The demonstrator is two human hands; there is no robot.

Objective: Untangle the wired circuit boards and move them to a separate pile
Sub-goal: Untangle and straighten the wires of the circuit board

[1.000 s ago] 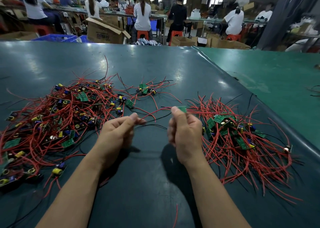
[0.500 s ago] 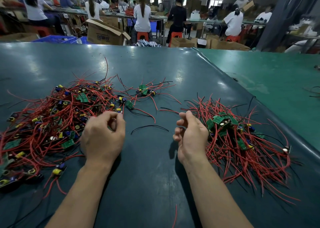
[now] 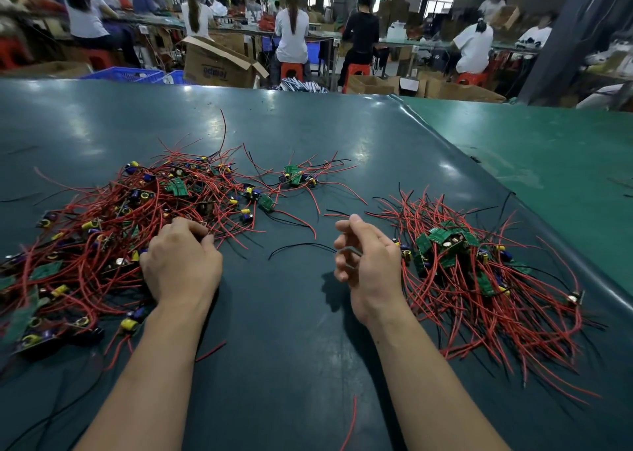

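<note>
The left hand lay palm-down, fingers curled into the tangled pile's edge; whether it gripped a wire, I couldn't tell. The right hand hovered loosely curled and empty beside the sorted pile.

Tangled pile left, sorted pile right, on table.

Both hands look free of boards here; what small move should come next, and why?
Probably the left hand closes on one board at the near edge of the tangled pile and lifts it out. Its fingers already rest on the wires there, while the right hand hangs empty beside the sorted pile.
</note>
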